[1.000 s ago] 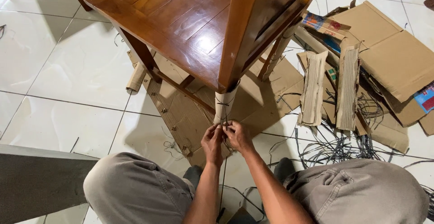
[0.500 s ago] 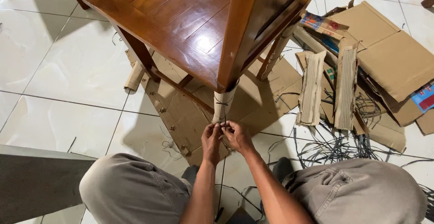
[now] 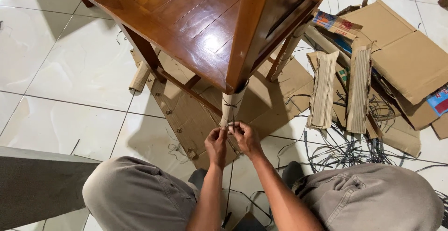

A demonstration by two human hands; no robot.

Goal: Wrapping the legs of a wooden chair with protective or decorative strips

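Pinching a dark strap (image 3: 229, 127) at the cardboard-wrapped chair leg (image 3: 232, 107), left hand (image 3: 216, 145) and right hand (image 3: 246, 139) touch

Open tile floor (image 3: 70, 72) left, wooden chair (image 3: 186, 21) overhead, cardboard rolls (image 3: 340, 91) and strap tangle (image 3: 345, 151) crowding right

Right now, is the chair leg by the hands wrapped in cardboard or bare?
Wrapped. Cardboard sleeves the leg below the seat, with dark strap bands across it. Left hand and right hand pinch the strap at its lower end.
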